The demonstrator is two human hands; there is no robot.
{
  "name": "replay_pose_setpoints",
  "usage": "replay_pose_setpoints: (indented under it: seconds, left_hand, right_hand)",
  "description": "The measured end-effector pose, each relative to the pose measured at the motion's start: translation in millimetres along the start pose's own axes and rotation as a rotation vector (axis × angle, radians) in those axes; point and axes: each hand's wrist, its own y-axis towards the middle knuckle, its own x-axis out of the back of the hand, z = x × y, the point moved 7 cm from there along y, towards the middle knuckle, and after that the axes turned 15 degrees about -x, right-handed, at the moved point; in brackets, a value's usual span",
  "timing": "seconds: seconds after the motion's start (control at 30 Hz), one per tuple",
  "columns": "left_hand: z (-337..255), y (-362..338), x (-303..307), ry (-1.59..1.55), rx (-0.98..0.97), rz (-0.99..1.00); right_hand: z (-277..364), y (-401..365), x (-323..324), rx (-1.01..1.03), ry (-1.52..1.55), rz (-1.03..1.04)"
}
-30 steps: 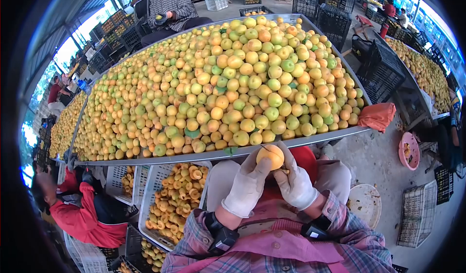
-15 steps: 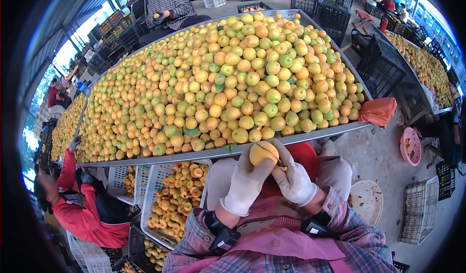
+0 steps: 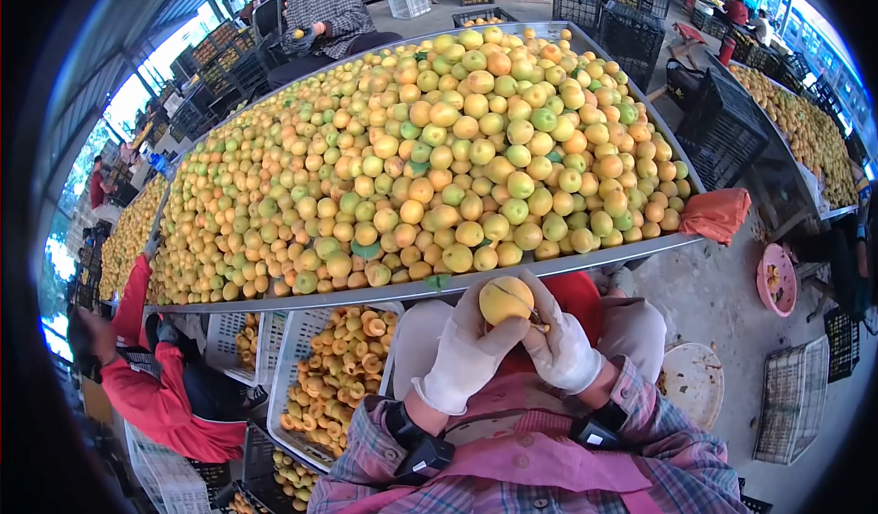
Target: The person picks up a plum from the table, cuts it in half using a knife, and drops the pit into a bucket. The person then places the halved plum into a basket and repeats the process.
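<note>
My left hand [image 3: 465, 357], in a white glove, holds a whole yellow fruit [image 3: 506, 301] just in front of the metal table's edge. My gloved right hand [image 3: 561, 349] is closed at the fruit's right side, its fingers around a small thin tool too small to make out fully. A dark line runs across the fruit's lower right. Beyond both hands, a heap of yellow-green fruit [image 3: 412, 176] fills the metal-rimmed table [image 3: 549, 266]. Left of my knees, a white crate [image 3: 294, 349] holds opened fruit halves [image 3: 338, 368].
A co-worker in red [image 3: 169, 395] sits at the left, reaching to the heap. Another person in a checked top [image 3: 343, 9] sits across the table. An orange-red bag [image 3: 716, 215] lies at the right corner. A round white lid or basin [image 3: 692, 384] and pink basin [image 3: 776, 278] are on the floor.
The fruit has turned in my fingers, and the dark line now lies on its lower right. Both hands appear slightly further right. The person across the table has shifted their hands.
</note>
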Motion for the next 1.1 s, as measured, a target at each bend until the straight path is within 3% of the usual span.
replay_pose_setpoints:
  seconds: [0.03, 0.1, 0.3, 0.5, 0.6, 0.7, 0.8, 0.87, 1.0, 1.07, 1.1]
  left_hand:
    - [-6, 2, 1, 0.0, 0.0, -0.001]
    - [-39, 9, -2, 0.731, -0.318, 0.166]
    - [-28, 6, 2, 0.569, -0.301, 0.065]
    - [-14, 8, 7, 0.61, -0.182, 0.057]
    - [-20, 12, 7, 0.679, -0.251, 0.113]
    - [-19, 10, 10, 0.617, -0.211, 0.073]
    - [-19, 8, 10, 0.683, -0.289, 0.088]
    - [-4, 4, 10, 0.47, -0.078, 0.096]
    - [2, 2, 15, 0.621, -0.057, 0.111]
    - [12, -2, 17, 0.647, 0.026, 0.133]
    - [16, -2, 16, 0.583, 0.016, 0.162]
  right_hand:
    - [6, 2, 3, 0.033, -0.01, 0.021]
    - [10, 2, 5, 0.059, -0.021, 0.038]
    - [4, 0, 1, 0.05, 0.002, 0.028]
    - [-1, -2, -6, -0.054, -0.105, 0.101]
    - [-6, -1, -11, -0.119, -0.212, 0.193]
    - [-6, -1, -17, -0.193, -0.012, 0.258]
    - [-4, 5, -27, -0.275, 0.342, 0.387]
    - [-15, 6, -32, -0.321, 0.355, 0.435]
    - [-6, 9, -31, -0.296, 0.348, 0.444]
    - [4, 5, -29, -0.613, 0.428, 0.553]
    - [-1, 3, -30, -0.657, 0.306, 0.576]
